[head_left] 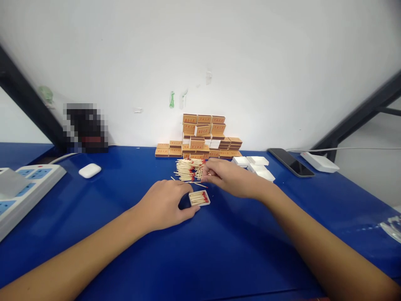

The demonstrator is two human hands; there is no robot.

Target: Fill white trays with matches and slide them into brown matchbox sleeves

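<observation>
My left hand (163, 205) grips a small white matchbox tray (199, 204) on the table, thumb at the near side and fingers at the far side. Inside the tray lie several matches (198, 197), red heads to the right. Just beyond it is a loose pile of matches (185, 170), with a few strays along its near edge. My right hand (230, 177) is at the right side of this pile, thumb and fingers pinched together. Whether matches are between those fingertips is hidden.
Orange matchboxes (204, 129) stand stacked against the wall. Empty white trays (258, 167) lie right of the pile, then a phone (291, 162) and a white box (319, 161). At left are a white earbud case (90, 170) and a power strip (34, 188) on the blue table (200, 259).
</observation>
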